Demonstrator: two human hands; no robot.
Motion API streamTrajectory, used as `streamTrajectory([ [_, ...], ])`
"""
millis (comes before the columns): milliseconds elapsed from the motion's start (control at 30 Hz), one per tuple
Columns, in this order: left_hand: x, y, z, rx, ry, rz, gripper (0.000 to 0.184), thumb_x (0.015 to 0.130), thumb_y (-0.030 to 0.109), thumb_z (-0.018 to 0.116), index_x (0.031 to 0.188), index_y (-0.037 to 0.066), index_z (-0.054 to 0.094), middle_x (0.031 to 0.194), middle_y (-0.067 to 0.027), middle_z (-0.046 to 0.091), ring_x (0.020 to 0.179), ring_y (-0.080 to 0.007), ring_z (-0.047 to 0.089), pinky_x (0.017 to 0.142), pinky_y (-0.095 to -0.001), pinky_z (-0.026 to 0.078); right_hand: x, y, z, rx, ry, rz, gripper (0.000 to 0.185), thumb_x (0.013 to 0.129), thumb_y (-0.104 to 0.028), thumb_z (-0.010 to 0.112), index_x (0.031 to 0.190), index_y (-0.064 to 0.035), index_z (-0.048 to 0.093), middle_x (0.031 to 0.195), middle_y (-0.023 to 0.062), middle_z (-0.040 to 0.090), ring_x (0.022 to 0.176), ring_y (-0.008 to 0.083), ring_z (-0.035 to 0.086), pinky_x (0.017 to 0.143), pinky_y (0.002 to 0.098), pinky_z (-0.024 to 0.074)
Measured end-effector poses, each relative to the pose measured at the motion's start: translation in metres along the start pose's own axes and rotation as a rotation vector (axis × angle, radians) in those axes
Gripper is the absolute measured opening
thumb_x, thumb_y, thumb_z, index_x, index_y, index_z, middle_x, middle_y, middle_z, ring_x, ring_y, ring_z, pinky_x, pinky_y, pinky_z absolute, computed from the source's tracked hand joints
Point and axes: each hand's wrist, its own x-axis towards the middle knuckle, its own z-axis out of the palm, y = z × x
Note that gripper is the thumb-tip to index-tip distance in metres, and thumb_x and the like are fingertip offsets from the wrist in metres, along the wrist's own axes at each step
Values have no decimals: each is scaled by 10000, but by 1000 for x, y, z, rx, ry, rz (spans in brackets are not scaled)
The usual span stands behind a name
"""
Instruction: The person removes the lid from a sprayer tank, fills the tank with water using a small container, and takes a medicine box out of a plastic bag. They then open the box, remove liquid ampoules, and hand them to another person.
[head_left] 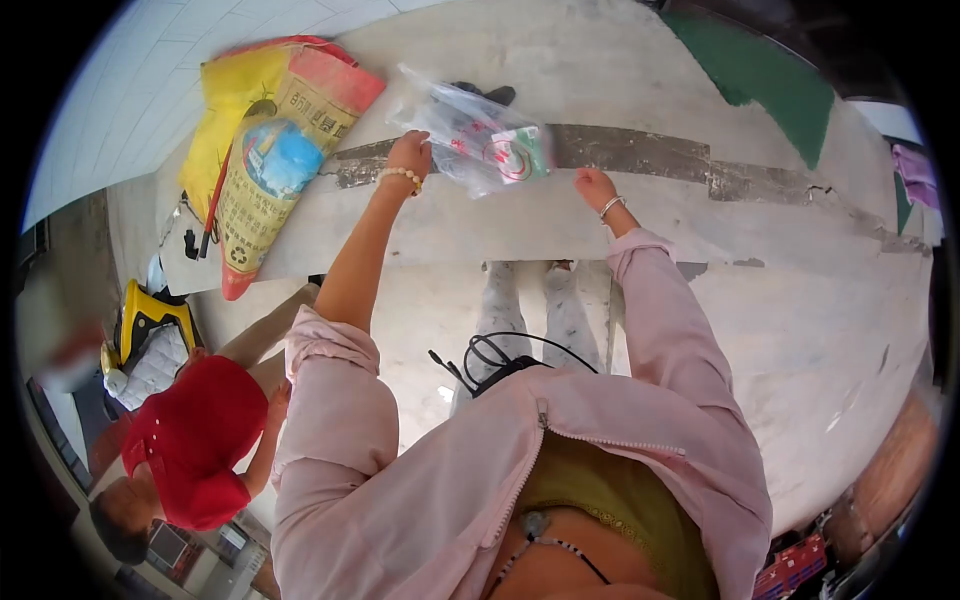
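My left hand (408, 155), with a beaded bracelet at the wrist, is closed on the left edge of a clear plastic bag (455, 135) with red print. Inside the bag, towards its right end, a green and white packet (518, 153) shows through. Just right of the bag is my right hand (595, 187), its fingers curled closed; whether anything is in them is hidden. A small gap separates it from the bag. Behind the bag lies a dark object (490, 94), partly covered, whose kind I cannot make out.
A yellow and red printed sack (275, 205) lies to the left, with a blue packet (285, 160) on it and a red stick (215, 200) beside it. At lower left is a person in a red top (205, 440). A green patch (765, 85) marks the surface at upper right.
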Motion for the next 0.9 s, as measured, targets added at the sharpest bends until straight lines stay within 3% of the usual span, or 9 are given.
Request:
streamTrajectory([
  [67, 49, -24, 31, 99, 24, 94, 263, 791, 183, 454, 977, 27, 554, 1003, -196, 538, 922, -338, 518, 812, -370, 415, 19, -13, 18, -105, 130, -168, 449, 682, -252, 598, 1052, -10, 517, 914, 152, 585, 850, 229, 568, 736, 292, 444],
  [133, 80, -38, 55, 191, 63, 186, 249, 796, 160, 439, 954, 7, 556, 1009, -201, 528, 935, -332, 511, 813, -374, 415, 30, -33, 37, -142, 197, -87, 522, 664, -273, 631, 1077, 11, 488, 936, 155, 578, 859, 224, 561, 747, 292, 439],
  [233, 97, -39, 76, 165, -330, -470, 264, 809, 190, 412, 931, -9, 534, 1031, -217, 514, 909, -348, 524, 774, -392, 438, 54, -30, 66, -136, 249, -2, 646, 617, -322, 681, 1101, 41, 456, 955, 167, 566, 868, 231, 553, 756, 298, 435],
  [267, 94, -45, 80, 164, -344, -469, 264, 809, 190, 412, 931, -9, 534, 1031, -217, 514, 909, -348, 524, 774, -392, 438, 59, -28, 73, -98, 243, 12, 694, 589, -350, 698, 1101, 49, 452, 952, 176, 563, 868, 244, 551, 754, 304, 436],
  [333, 83, -56, 94, 190, -297, -81, 273, 806, 202, 412, 939, -8, 524, 955, -223, 549, 854, -360, 546, 747, -400, 446, 61, -32, 82, -175, 293, 59, 694, 576, -356, 705, 1076, 59, 459, 935, 179, 565, 856, 253, 553, 743, 305, 438],
  [400, 79, -55, 110, 22, -304, -269, 266, 790, 194, 425, 948, 5, 525, 856, -215, 576, 806, -360, 554, 731, -404, 444, 55, -46, 81, -248, 342, 94, 695, 563, -362, 711, 1051, 69, 467, 918, 182, 566, 843, 262, 555, 733, 306, 440],
  [700, 5, 19, 69, 193, -333, 280, 388, 755, 132, 459, 1132, 53, 411, 934, -144, 575, 776, -284, 573, 649, -392, 436, 63, -39, 103, -202, 264, 166, 361, 623, -301, 635, 881, -60, 560, 842, 151, 589, 807, 251, 570, 698, 321, 446],
  [800, -15, 38, 56, 124, -500, 291, 310, 740, 68, 455, 1049, 61, 483, 943, -125, 574, 794, -259, 566, 680, -352, 438, 53, -29, 101, 30, 349, 216, 312, 652, -256, 612, 881, -51, 556, 854, 139, 584, 785, 233, 566, 690, 311, 444],
  [900, -32, 31, 76, 104, -424, 518, 307, 715, 61, 477, 1020, 80, 509, 961, -93, 579, 812, -217, 572, 788, -354, 389, 51, -29, 97, 275, 753, -31, 357, 664, -231, 602, 963, -46, 541, 896, 129, 578, 780, 231, 557, 711, 301, 429],
])
